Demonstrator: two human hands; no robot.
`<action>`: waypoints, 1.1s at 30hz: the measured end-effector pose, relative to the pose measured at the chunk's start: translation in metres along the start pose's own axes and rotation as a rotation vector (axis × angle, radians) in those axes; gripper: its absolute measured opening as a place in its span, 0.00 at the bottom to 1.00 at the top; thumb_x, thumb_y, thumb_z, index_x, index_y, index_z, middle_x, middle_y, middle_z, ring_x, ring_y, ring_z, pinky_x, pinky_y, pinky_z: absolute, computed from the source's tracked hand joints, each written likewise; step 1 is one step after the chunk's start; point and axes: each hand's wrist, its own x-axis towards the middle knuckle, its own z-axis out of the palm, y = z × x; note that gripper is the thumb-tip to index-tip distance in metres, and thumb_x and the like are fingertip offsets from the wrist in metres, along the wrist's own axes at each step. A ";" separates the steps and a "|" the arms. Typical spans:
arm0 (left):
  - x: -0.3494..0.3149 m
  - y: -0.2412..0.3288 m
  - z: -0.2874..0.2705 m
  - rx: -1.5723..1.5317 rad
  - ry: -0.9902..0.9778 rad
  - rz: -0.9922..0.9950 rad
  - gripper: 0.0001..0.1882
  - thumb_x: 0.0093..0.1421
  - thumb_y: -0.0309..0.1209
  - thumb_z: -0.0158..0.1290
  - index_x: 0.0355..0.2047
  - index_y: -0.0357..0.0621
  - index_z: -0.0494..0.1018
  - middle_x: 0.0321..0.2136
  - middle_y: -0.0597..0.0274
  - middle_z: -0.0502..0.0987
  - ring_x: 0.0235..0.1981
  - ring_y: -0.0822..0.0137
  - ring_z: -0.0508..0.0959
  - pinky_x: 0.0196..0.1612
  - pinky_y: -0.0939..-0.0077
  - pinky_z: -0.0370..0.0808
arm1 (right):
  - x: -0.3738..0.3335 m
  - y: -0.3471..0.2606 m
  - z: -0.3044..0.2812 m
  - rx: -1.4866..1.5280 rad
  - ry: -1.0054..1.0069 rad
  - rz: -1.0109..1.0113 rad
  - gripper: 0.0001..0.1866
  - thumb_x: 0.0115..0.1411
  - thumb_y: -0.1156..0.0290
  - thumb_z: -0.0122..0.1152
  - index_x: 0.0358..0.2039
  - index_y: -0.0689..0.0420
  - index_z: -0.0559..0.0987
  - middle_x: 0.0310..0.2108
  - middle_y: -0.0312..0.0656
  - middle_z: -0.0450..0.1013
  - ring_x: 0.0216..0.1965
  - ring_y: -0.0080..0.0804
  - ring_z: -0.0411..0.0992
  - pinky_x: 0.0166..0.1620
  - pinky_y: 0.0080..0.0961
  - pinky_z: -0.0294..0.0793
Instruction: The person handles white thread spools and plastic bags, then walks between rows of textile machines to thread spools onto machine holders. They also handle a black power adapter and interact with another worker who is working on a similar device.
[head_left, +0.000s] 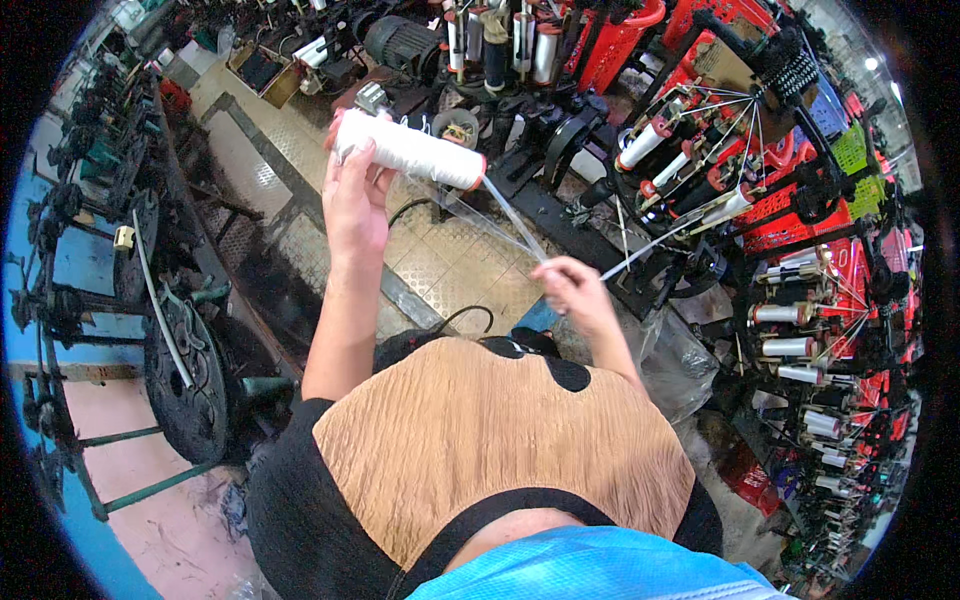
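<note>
My left hand (356,200) is closed around a spool of white thread (410,150) with red end rims, held up tilted in front of me. From the spool's right end a pale, shiny strand (512,215) runs down to my right hand (578,292). The fingers of that hand are curled and pinched on the strand, slightly blurred. Beyond the right hand, a similar pale line (650,246) stretches up toward a white bobbin (735,203) on the machine. Whether the two are one piece I cannot tell.
Black machinery with rows of white bobbins (788,347) and red perforated panels (770,215) curves along the right. A dark machine with a round black disc (185,375) stands on the left. A motor (400,45) sits at the back. Clear plastic film (675,365) hangs by my right side.
</note>
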 end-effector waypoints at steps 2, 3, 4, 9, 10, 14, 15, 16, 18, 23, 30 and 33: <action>0.003 0.004 -0.011 -0.033 -0.040 -0.121 0.28 0.61 0.35 0.52 0.61 0.54 0.58 0.54 0.54 0.71 0.53 0.65 0.72 0.53 0.68 0.72 | -0.022 0.000 -0.018 -0.045 0.256 -0.022 0.10 0.65 0.66 0.57 0.38 0.60 0.78 0.19 0.27 0.64 0.17 0.10 0.56 0.19 0.12 0.55; 0.005 0.006 -0.015 -0.030 -0.071 -0.174 0.28 0.61 0.36 0.52 0.61 0.58 0.58 0.55 0.53 0.70 0.54 0.65 0.72 0.53 0.68 0.72 | -0.032 -0.001 -0.027 -0.167 0.351 -0.085 0.10 0.65 0.66 0.57 0.38 0.60 0.78 0.19 0.26 0.63 0.17 0.10 0.56 0.19 0.12 0.53; 0.007 0.007 -0.019 -0.016 -0.058 -0.209 0.28 0.61 0.37 0.51 0.61 0.57 0.58 0.55 0.52 0.70 0.54 0.63 0.72 0.53 0.66 0.72 | -0.039 -0.003 -0.035 -0.146 0.427 -0.044 0.10 0.65 0.66 0.56 0.38 0.60 0.78 0.19 0.25 0.63 0.16 0.10 0.55 0.18 0.11 0.52; 0.019 0.011 -0.030 -0.182 0.013 -0.126 0.29 0.58 0.38 0.52 0.60 0.57 0.59 0.58 0.55 0.68 0.56 0.63 0.70 0.57 0.66 0.69 | -0.070 0.011 -0.075 -0.217 0.748 -0.019 0.12 0.65 0.65 0.57 0.36 0.60 0.81 0.22 0.25 0.69 0.23 0.11 0.60 0.27 0.14 0.57; 0.022 0.014 -0.034 -0.191 0.024 -0.107 0.29 0.58 0.38 0.52 0.59 0.56 0.59 0.58 0.55 0.68 0.56 0.63 0.70 0.57 0.66 0.69 | -0.075 0.020 -0.087 -0.451 0.809 -0.097 0.12 0.64 0.65 0.57 0.36 0.61 0.81 0.24 0.27 0.71 0.25 0.13 0.62 0.29 0.15 0.61; 0.032 0.037 -0.053 -0.161 0.041 -0.004 0.29 0.58 0.40 0.52 0.59 0.53 0.59 0.58 0.55 0.67 0.56 0.63 0.70 0.58 0.65 0.68 | -0.111 0.054 -0.157 -0.629 1.143 -0.147 0.13 0.61 0.62 0.61 0.37 0.60 0.81 0.30 0.34 0.77 0.32 0.20 0.70 0.39 0.20 0.70; 0.033 0.043 -0.058 -0.153 0.043 0.019 0.29 0.58 0.40 0.52 0.59 0.52 0.59 0.58 0.55 0.67 0.56 0.63 0.69 0.58 0.64 0.68 | -0.125 0.058 -0.175 -0.561 1.281 -0.043 0.14 0.60 0.62 0.62 0.37 0.60 0.81 0.31 0.35 0.78 0.32 0.20 0.70 0.40 0.20 0.70; 0.033 0.050 -0.063 -0.158 0.062 0.034 0.29 0.59 0.40 0.52 0.59 0.52 0.59 0.58 0.54 0.67 0.56 0.63 0.70 0.58 0.65 0.68 | -0.140 0.060 -0.188 -0.477 1.339 0.080 0.13 0.60 0.63 0.61 0.38 0.59 0.82 0.31 0.37 0.79 0.34 0.26 0.73 0.42 0.24 0.72; 0.033 0.062 -0.069 -0.174 0.098 0.059 0.29 0.59 0.41 0.52 0.59 0.52 0.59 0.58 0.54 0.68 0.56 0.63 0.70 0.58 0.65 0.69 | -0.160 0.058 -0.195 -0.647 1.342 0.335 0.13 0.60 0.66 0.59 0.42 0.59 0.81 0.35 0.43 0.79 0.39 0.36 0.76 0.47 0.29 0.72; 0.019 0.062 -0.055 -0.133 0.075 0.025 0.30 0.58 0.42 0.51 0.59 0.51 0.58 0.56 0.54 0.70 0.52 0.64 0.73 0.53 0.69 0.73 | -0.105 0.003 -0.117 -1.298 0.976 -0.033 0.21 0.60 0.74 0.50 0.54 0.58 0.73 0.58 0.48 0.67 0.60 0.43 0.64 0.62 0.33 0.62; 0.022 0.071 -0.053 -0.472 -0.114 -0.142 0.26 0.53 0.44 0.51 0.48 0.42 0.69 0.44 0.56 0.75 0.46 0.59 0.75 0.51 0.56 0.73 | 0.011 -0.024 0.022 -0.727 0.616 -0.516 0.13 0.67 0.72 0.48 0.49 0.58 0.75 0.48 0.38 0.73 0.38 0.23 0.70 0.44 0.20 0.68; 0.052 0.137 -0.119 -0.627 -0.337 -0.206 0.21 0.50 0.36 0.54 0.43 0.39 0.69 0.36 0.57 0.73 0.38 0.62 0.74 0.44 0.64 0.75 | -0.004 0.006 -0.006 -0.378 0.959 -0.528 0.13 0.68 0.70 0.47 0.48 0.58 0.75 0.41 0.37 0.74 0.28 0.21 0.66 0.34 0.20 0.67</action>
